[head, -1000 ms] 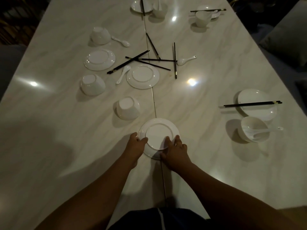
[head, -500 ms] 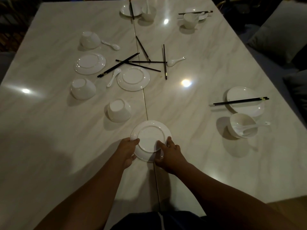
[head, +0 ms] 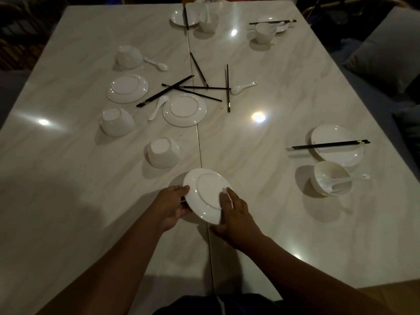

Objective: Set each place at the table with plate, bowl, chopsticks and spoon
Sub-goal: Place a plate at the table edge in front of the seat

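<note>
Plate (head: 208,194) upside down, foot ring showing, at near end of worktop (head: 261,155) over centre seam. Second ago we had it lying flat; now it was tilted, left side raised off surface. Left hand (head: 171,206) gripped left rim, thumb on top, fingers curled beneath. Right hand (head: 236,214) pinched near-right rim. We judged flip to right-way-up under way. Overturned bowl (head: 162,153) just beyond, loose chopsticks (head: 195,88) farther out, both not yet placed.

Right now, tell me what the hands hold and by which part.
One upside-down white plate, tilted. The left hand grips its left rim, thumb on top; the right hand holds its near right rim, fingers lying over the top.
</note>
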